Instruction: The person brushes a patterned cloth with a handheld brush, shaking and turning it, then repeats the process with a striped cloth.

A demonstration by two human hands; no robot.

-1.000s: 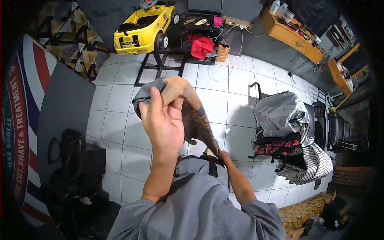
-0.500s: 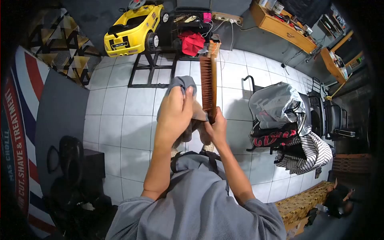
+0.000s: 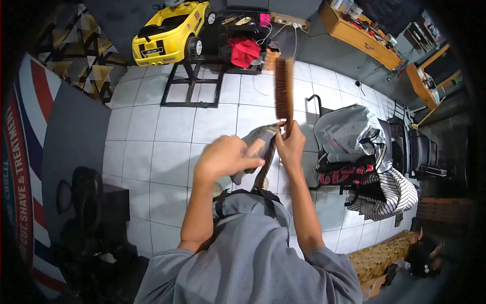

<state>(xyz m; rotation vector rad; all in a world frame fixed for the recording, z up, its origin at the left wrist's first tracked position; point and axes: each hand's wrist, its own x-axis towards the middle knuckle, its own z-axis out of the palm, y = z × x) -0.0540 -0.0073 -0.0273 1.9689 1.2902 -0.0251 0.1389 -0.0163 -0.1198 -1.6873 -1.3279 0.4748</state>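
Observation:
My right hand (image 3: 290,144) grips the handle of a wooden brush (image 3: 288,96), held upright with its dark brown bristles facing left. A grey cloth (image 3: 263,133) hangs beside the brush handle, its upper corner at my right fingertips. My left hand (image 3: 226,158) is at the cloth's left side, back of the hand up. Motion smears its fingers, which overlap the cloth in this view, and I cannot tell whether they grip it.
White floor tiles (image 3: 167,157) lie below. A chair with a silver cover (image 3: 349,129) and a striped cloth (image 3: 400,187) stands right. Ahead are a yellow toy car (image 3: 172,38), a black metal frame (image 3: 190,105) and a wooden drawer unit (image 3: 364,38). A person (image 3: 428,256) is at lower right.
The brush and my right hand have moved right and slightly up. My left hand has moved down and turned, and the cloth, bunched around it before, now stretches toward my right hand.

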